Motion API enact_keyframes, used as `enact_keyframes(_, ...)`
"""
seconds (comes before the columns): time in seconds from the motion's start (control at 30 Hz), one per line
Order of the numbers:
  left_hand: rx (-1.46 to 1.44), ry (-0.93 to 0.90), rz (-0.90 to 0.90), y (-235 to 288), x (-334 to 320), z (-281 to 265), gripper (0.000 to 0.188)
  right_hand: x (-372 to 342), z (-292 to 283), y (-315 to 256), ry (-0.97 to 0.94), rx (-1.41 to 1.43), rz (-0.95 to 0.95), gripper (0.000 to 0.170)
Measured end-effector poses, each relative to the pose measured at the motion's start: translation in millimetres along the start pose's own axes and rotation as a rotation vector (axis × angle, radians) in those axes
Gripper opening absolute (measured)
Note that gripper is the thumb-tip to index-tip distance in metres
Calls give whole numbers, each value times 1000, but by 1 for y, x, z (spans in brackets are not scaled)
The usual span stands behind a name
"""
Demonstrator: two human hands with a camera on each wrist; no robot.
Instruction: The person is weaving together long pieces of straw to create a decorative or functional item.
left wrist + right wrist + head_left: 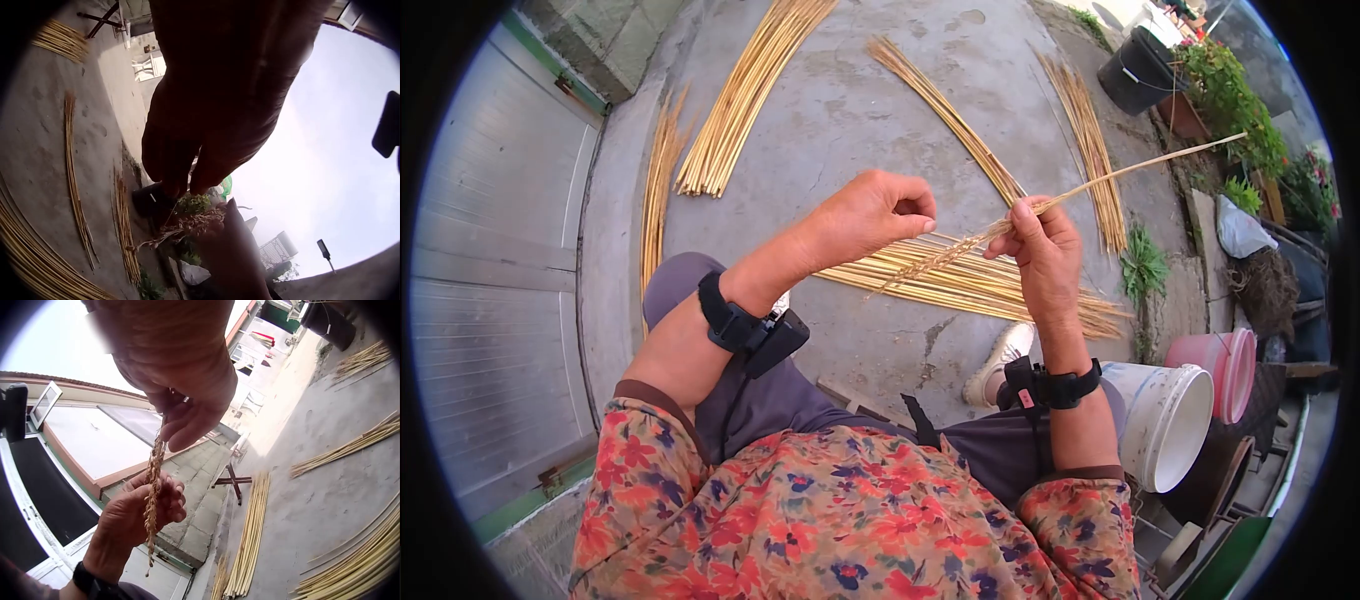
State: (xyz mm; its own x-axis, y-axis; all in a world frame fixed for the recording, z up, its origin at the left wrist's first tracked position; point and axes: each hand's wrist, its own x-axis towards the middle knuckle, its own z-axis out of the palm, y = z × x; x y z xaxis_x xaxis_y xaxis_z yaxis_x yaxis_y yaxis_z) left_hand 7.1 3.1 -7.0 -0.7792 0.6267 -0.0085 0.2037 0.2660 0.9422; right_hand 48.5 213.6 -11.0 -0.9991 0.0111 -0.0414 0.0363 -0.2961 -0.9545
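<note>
My right hand [1045, 255] pinches a long dry stalk [1160, 160] between thumb and fingers, just behind its seed head. The drooping, grainy seed head [940, 260] points left toward my other hand, and the bare stem runs up to the right. My left hand [870, 220] is raised beside the seed head with fingers curled in and thumb near the forefinger; nothing shows between them. In the right wrist view the seed head [152, 506] hangs in front of the left hand [137, 512]. In the left wrist view the hand is dark against the sky.
A bundle of stalks [990, 285] lies on the concrete below my hands. Further bundles lie ahead, one thick [750, 100], one thin [950, 120], with others at the sides. At right stand a white bucket [1140, 420], a pink bucket [1190, 350] and a black bucket [1140, 70].
</note>
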Motion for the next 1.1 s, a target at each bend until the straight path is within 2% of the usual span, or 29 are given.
enact_keyframes(0.03, -106, 12, 104, 1, 0, 5, 15, 0, 0, 1, 1, -2, 3, 13)
enact_keyframes(0.17, -125, -62, 46, 10, -3, 12, 16, 2, 3, 4, -15, -27, 13, 14)
enact_keyframes(0.3, -63, -36, 61, 8, -2, 12, 14, 5, 6, 5, -40, -65, 30, 14)
enact_keyframes(0.47, -13, -14, -30, 11, -4, 10, 9, 5, 10, 4, -37, -106, 26, 14)
enact_keyframes(0.67, -76, 55, -4, 6, -7, 6, 10, 6, 12, 5, -32, -102, 11, 15)
enact_keyframes(1.03, -15, 84, 1, 6, -5, 7, 14, 5, 13, 5, -34, -103, 7, 13)
enact_keyframes(1.1, 31, 91, -9, 1, -4, 10, 14, 2, 16, 5, -57, -219, -45, 13)
